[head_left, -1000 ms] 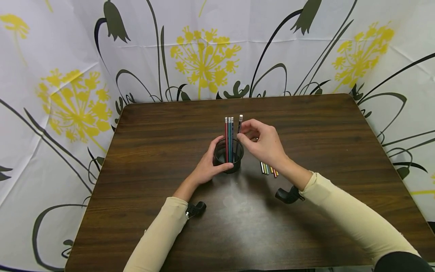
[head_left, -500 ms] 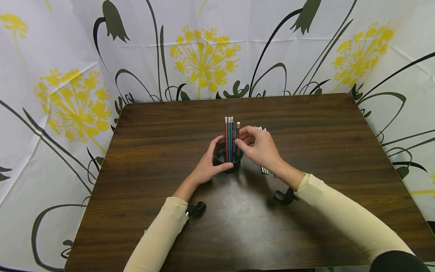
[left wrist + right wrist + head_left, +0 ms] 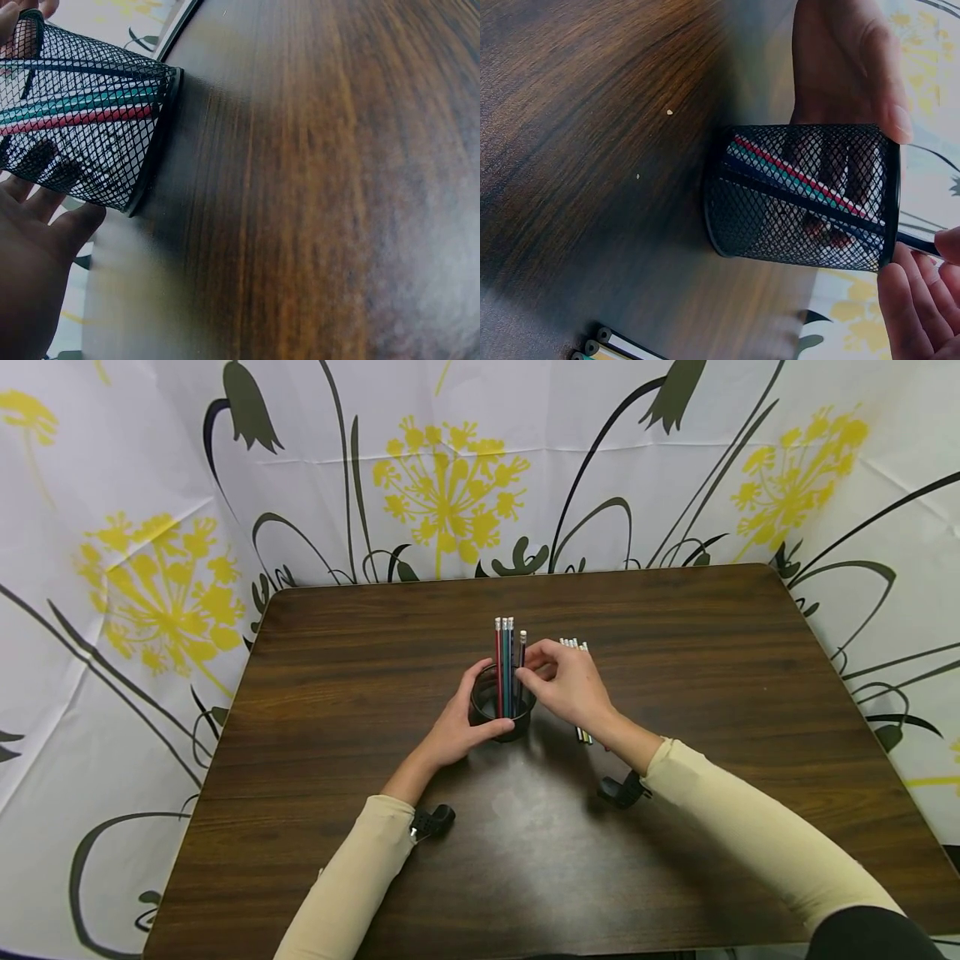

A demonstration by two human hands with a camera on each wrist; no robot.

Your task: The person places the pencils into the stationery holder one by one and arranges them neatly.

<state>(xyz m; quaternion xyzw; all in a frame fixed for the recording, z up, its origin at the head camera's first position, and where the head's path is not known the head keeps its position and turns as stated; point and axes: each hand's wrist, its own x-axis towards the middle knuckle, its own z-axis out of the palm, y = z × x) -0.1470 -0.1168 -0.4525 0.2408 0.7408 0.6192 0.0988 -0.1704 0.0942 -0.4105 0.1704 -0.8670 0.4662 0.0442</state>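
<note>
A black mesh cup (image 3: 504,720) stands at the table's middle with red, teal and blue pencils (image 3: 504,652) upright in it. My left hand (image 3: 471,714) curls round the cup's left side. The left wrist view shows the palm (image 3: 30,255) against the mesh cup (image 3: 82,127). My right hand (image 3: 534,670) pinches a dark pencil (image 3: 522,647) just above the cup's right rim, its lower part inside. The right wrist view shows this dark pencil (image 3: 922,244) leaving the mesh cup (image 3: 802,195) towards my fingertips (image 3: 919,300).
Several loose pencils (image 3: 574,646) lie on the dark wooden table (image 3: 712,652) to the right of the cup, partly hidden under my right hand; their tips (image 3: 604,343) show in the right wrist view. A flowered curtain (image 3: 450,468) hangs behind the table.
My right hand has lowered the dark pencil into the cup and shifted slightly left. The left hand and the cup have stayed in place.
</note>
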